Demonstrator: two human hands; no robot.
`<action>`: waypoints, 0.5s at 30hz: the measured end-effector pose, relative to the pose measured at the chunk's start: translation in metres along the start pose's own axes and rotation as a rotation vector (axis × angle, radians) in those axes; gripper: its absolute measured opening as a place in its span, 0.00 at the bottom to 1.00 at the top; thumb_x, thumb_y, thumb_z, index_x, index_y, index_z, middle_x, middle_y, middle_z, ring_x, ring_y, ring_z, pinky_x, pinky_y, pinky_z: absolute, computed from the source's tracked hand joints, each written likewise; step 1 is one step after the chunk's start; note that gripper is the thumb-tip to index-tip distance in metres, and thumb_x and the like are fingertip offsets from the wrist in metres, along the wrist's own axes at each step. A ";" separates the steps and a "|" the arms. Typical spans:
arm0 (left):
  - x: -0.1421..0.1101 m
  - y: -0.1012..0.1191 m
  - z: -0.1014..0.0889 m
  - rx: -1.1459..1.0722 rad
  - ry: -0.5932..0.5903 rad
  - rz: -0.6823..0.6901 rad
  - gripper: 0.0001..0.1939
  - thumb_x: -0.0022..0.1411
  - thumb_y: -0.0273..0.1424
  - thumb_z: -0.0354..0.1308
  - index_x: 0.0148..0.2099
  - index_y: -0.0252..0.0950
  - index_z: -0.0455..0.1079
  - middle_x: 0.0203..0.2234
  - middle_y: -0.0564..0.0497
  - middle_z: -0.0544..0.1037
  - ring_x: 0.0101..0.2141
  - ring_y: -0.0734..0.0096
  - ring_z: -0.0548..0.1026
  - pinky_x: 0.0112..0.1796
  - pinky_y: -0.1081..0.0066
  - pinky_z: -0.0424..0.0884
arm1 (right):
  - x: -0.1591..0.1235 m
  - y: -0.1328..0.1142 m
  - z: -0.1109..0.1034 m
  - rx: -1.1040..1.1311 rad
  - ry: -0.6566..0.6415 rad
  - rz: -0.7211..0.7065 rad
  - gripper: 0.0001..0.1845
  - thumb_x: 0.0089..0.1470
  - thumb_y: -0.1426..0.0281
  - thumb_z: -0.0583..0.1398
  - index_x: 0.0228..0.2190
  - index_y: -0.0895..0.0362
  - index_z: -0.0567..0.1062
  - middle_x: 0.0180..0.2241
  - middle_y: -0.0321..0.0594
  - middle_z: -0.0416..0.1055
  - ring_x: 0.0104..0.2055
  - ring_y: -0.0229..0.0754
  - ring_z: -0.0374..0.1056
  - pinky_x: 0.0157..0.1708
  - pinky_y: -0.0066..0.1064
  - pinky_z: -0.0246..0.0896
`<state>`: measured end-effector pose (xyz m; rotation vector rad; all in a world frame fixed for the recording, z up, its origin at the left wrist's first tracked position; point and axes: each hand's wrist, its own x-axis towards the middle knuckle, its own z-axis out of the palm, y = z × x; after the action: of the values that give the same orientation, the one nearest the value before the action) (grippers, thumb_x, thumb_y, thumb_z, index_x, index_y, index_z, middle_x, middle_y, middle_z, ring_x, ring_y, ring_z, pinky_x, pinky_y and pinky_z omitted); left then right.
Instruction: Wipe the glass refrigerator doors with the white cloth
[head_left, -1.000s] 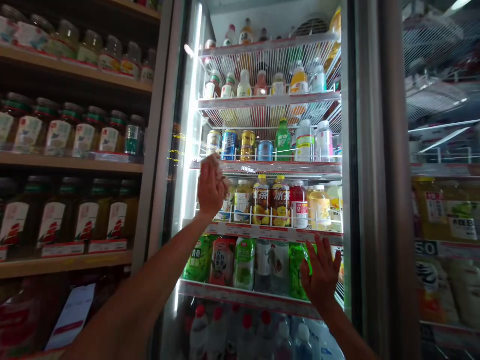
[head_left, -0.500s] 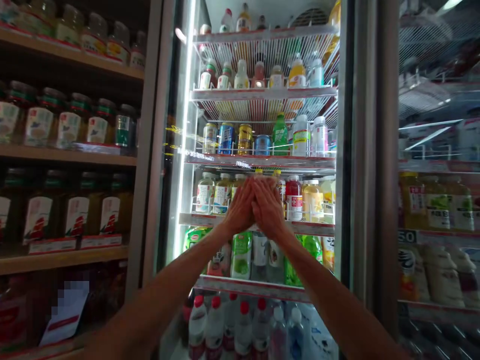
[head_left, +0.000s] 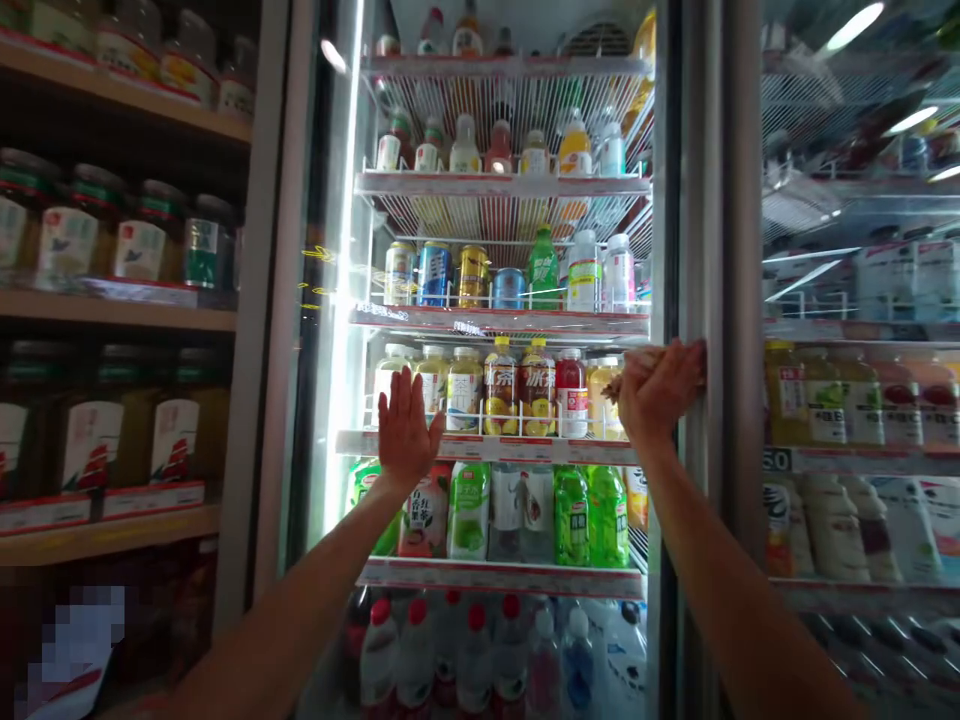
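My left hand (head_left: pixel 409 432) is raised with its fingers stretched out and nothing in it. It is in front of the drinks cooler's lit glass front, overlapping pale-labelled bottles; whether it touches the glass I cannot tell. My right hand (head_left: pixel 660 392) is at the metal door frame (head_left: pixel 694 270) on the right side of the glass. Its fingers bend around the frame's edge, and their tips are partly hidden. Behind the glass, two dark tea bottles with yellow caps (head_left: pixel 501 390), a red bottle (head_left: pixel 572 395) and a yellowish bottle (head_left: pixel 604 395) stand between the hands.
Cans (head_left: pixel 472 275) and a green bottle (head_left: pixel 544 270) stand on the shelf above. Green bottles (head_left: pixel 589 515) are below, with red-capped bottles (head_left: pixel 416 650) at the bottom. A wooden shelf (head_left: pixel 120 310) of jars is on the left; another glass-fronted cooler (head_left: pixel 847 460) is on the right.
My hands have come apart from their meeting point in the middle. The left has moved left, and the right has moved right to the door frame. The view has shifted slightly right.
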<state>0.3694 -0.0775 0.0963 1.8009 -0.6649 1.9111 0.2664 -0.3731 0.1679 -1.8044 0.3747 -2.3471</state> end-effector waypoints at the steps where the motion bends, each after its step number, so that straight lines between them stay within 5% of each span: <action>1: 0.000 0.000 0.000 -0.003 0.000 -0.002 0.32 0.63 0.39 0.44 0.65 0.33 0.40 0.63 0.42 0.45 0.63 0.59 0.43 0.60 0.55 0.42 | -0.006 -0.008 0.001 0.021 0.000 -0.011 0.34 0.53 0.64 0.50 0.57 0.68 0.52 0.62 0.60 0.41 0.64 0.63 0.36 0.55 0.63 0.39; 3: -0.001 0.000 -0.001 -0.009 -0.002 -0.007 0.33 0.63 0.39 0.44 0.65 0.33 0.40 0.63 0.42 0.45 0.63 0.59 0.43 0.60 0.55 0.42 | -0.032 -0.044 0.005 0.090 -0.099 -0.231 0.32 0.53 0.67 0.48 0.57 0.69 0.53 0.62 0.58 0.41 0.65 0.60 0.30 0.58 0.58 0.37; 6: -0.003 -0.002 -0.001 -0.011 -0.012 -0.013 0.32 0.63 0.40 0.43 0.65 0.33 0.40 0.63 0.41 0.46 0.63 0.60 0.43 0.60 0.56 0.42 | -0.076 -0.101 0.009 0.219 -0.342 -0.799 0.31 0.52 0.66 0.51 0.57 0.60 0.56 0.62 0.47 0.47 0.66 0.50 0.33 0.61 0.49 0.38; 8: -0.006 -0.002 -0.002 -0.016 -0.022 -0.005 0.32 0.63 0.40 0.43 0.65 0.33 0.41 0.63 0.42 0.47 0.63 0.61 0.43 0.60 0.56 0.42 | -0.085 -0.106 0.006 0.231 -0.406 -0.971 0.29 0.52 0.64 0.52 0.56 0.55 0.57 0.61 0.41 0.50 0.65 0.47 0.36 0.61 0.47 0.37; 10: -0.008 -0.002 -0.002 -0.017 -0.021 0.003 0.32 0.63 0.39 0.44 0.65 0.33 0.41 0.63 0.42 0.47 0.63 0.61 0.43 0.60 0.57 0.42 | -0.073 -0.079 0.001 0.166 -0.350 -0.804 0.29 0.53 0.63 0.51 0.56 0.55 0.56 0.62 0.43 0.49 0.65 0.48 0.38 0.61 0.52 0.34; 13: -0.009 -0.001 -0.003 -0.009 -0.010 0.004 0.32 0.63 0.38 0.44 0.65 0.34 0.39 0.63 0.43 0.47 0.63 0.61 0.43 0.60 0.56 0.42 | -0.041 -0.024 -0.003 0.042 -0.160 -0.324 0.33 0.53 0.63 0.51 0.58 0.60 0.52 0.62 0.51 0.45 0.64 0.56 0.38 0.58 0.60 0.34; 15: -0.008 -0.001 -0.003 -0.008 -0.014 -0.002 0.32 0.63 0.38 0.43 0.65 0.34 0.39 0.63 0.43 0.46 0.63 0.61 0.43 0.60 0.56 0.41 | -0.035 -0.014 -0.002 0.022 -0.059 -0.137 0.34 0.53 0.63 0.51 0.59 0.62 0.50 0.63 0.55 0.41 0.64 0.60 0.35 0.56 0.63 0.37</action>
<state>0.3685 -0.0751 0.0880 1.8114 -0.6744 1.8932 0.2735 -0.3502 0.1389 -1.9417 0.2230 -2.3691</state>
